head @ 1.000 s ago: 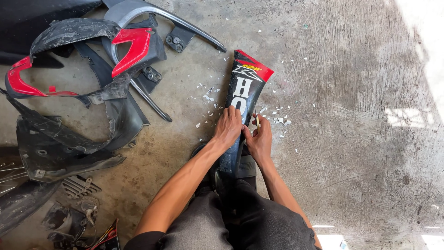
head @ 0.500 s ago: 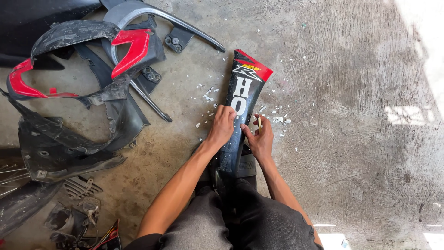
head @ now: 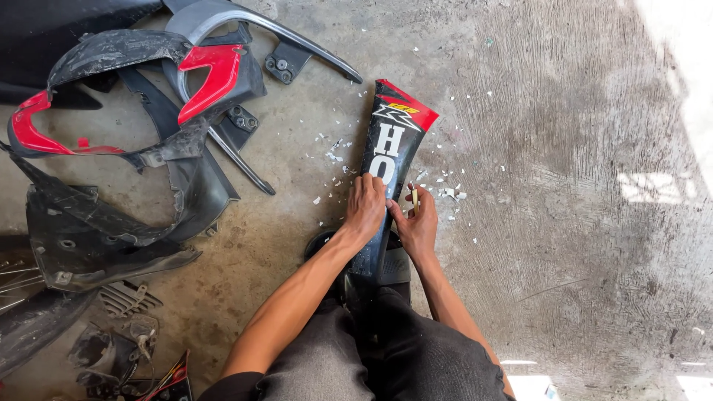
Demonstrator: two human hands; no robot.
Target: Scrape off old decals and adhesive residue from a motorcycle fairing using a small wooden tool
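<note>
Your black and red fairing panel lies on the concrete floor, long axis running straight away from you. Left hand presses flat on it, fingers spread; right hand pinches a pale sticker strip at its right edge.

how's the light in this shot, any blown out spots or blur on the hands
Head view: sharp overall, with no visible blur on the left hand or right hand resting on the long black and red plastic fairing panel; sunlight overexposes the grey concrete floor at the right edge and in small patches; the pile of black and red body panels sits in even shade.
</note>
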